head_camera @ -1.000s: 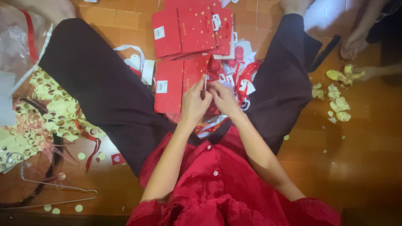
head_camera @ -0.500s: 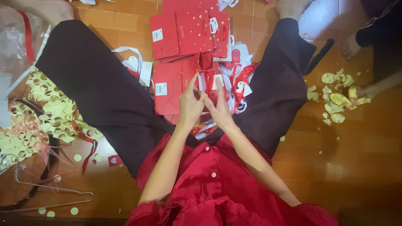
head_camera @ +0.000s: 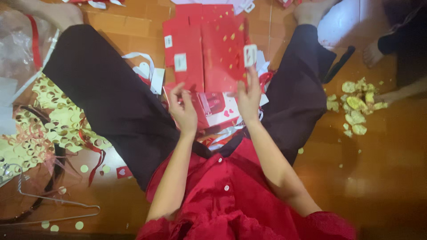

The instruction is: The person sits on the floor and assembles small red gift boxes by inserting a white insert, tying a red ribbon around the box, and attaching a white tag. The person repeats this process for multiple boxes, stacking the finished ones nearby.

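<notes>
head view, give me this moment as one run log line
left hand: empty, raised | right hand: grip on red paper bag | floor: wire hanger

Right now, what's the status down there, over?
Left hand open, fingers near red bag. Right hand pinching its white tag. More red bags beneath, nothing blocking.
</notes>
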`<state>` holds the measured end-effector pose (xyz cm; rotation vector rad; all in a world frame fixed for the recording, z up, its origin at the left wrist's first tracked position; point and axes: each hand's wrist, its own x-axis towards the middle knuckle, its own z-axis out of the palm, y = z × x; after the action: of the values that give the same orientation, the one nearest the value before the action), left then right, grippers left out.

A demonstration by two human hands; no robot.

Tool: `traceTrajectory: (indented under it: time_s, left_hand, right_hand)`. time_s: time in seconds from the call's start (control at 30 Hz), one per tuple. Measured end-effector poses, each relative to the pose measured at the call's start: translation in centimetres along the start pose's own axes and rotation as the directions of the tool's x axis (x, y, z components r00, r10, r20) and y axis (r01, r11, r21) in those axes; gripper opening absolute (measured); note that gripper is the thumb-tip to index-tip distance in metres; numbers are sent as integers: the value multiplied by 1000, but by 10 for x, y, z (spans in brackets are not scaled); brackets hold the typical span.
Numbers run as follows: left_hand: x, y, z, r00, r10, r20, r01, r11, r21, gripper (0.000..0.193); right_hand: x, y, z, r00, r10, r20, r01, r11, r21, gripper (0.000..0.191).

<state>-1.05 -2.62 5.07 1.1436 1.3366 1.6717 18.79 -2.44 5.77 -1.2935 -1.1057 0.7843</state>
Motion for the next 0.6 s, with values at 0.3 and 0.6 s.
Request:
traceTrajectory:
  time_s: [0.3,0.6]
  left_hand:
    - [-18,-5,30,942,-123,311,35,961,276,12]
    - [-37,-39,57,893,-21,449,-213,860,464,18]
  right_hand:
    - [71,13,-3,998,-5,65,19,977,-213,53]
    - [4,59,-56,987,115,-111,-145,938,-314,27]
